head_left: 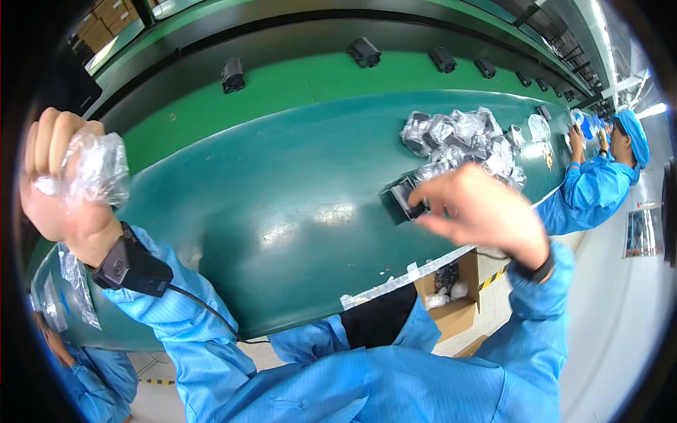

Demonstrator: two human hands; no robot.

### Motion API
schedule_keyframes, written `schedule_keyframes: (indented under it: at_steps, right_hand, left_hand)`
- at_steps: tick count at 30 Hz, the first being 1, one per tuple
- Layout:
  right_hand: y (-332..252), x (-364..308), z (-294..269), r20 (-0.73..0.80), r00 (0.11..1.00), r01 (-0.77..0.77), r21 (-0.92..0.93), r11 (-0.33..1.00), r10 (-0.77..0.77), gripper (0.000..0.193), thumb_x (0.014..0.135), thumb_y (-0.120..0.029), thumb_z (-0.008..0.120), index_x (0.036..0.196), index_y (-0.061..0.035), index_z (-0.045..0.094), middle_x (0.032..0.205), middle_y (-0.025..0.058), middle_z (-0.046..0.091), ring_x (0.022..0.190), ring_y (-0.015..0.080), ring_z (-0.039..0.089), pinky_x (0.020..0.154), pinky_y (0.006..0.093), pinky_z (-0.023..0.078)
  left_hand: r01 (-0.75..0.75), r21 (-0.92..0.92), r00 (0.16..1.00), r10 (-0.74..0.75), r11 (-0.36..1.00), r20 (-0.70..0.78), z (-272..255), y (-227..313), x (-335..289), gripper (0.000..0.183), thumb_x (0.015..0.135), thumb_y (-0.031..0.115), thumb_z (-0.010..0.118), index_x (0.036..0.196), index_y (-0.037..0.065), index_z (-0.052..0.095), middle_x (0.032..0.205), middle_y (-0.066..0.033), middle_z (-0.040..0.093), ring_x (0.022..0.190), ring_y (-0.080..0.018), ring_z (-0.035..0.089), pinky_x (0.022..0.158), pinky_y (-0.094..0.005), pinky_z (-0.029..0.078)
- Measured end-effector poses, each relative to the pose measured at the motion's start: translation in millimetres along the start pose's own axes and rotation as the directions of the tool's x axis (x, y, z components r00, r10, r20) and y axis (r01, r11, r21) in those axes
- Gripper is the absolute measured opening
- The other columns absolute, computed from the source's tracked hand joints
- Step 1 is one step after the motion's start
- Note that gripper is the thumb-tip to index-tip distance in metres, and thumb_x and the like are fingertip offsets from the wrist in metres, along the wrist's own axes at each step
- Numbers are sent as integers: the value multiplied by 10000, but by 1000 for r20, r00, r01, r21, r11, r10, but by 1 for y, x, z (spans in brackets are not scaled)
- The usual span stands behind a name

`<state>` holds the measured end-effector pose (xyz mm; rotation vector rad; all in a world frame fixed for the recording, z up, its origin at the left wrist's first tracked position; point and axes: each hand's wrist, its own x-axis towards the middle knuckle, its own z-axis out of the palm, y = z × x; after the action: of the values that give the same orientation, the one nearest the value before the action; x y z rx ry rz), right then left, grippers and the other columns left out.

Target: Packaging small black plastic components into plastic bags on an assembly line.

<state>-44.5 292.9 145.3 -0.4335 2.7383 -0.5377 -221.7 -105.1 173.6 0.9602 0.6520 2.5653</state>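
Note:
My left hand (60,176) is raised at the far left, its fingers closed round a crumpled clear plastic bag (99,169) that bulges out past the knuckles. On the green work surface right of the middle lies a small black boxy part (398,199) with a squarish frame. My right hand (479,208) is at that part's right edge, slightly smeared by motion, thumb and forefinger bent about it. A heap of similar dark parts in clear plastic bags (465,137) lies just beyond my right hand.
Black parts (364,52) stand spaced out along the green conveyor belt (296,81) behind the work surface (282,162). A co-worker in blue (599,187) works at the right; another's sleeve (99,381) shows lower left. Below the edge stands an open cardboard box (458,307). Flat plastic bags (77,289) lie at left.

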Motion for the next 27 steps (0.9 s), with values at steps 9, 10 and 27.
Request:
schedule_keyframes:
  at_steps: [9,10,27]
  right_hand:
    - [11,6,97,-374,894,-370,-303,878,248,219,790,-234,771,779,-26,702,586,139,619,564,339,653,554,433,516]
    - [7,8,88,-394,893,-314,-203,928,216,189,793,-208,759,788,-25,709,574,149,607,573,341,657,549,433,510]
    - [-89,306,15,221,975,-212,918,336,11,295,1021,-163,458,750,-123,348,595,-31,330,516,99,289,472,301,218]
  left_hand:
    - [87,-61,990,-79,994,117,12,-46,19,498,1078,216,340,588,173,264,591,35,279,522,-89,296,480,-272,262]
    - [80,-41,992,-75,996,97,14,-34,14,497,1079,216,336,589,174,261,588,34,275,515,-87,291,477,-268,262]
    - [-357,-50,934,356,933,-31,4,44,-39,511,1084,275,294,583,179,275,566,48,288,474,-66,285,446,-244,234]
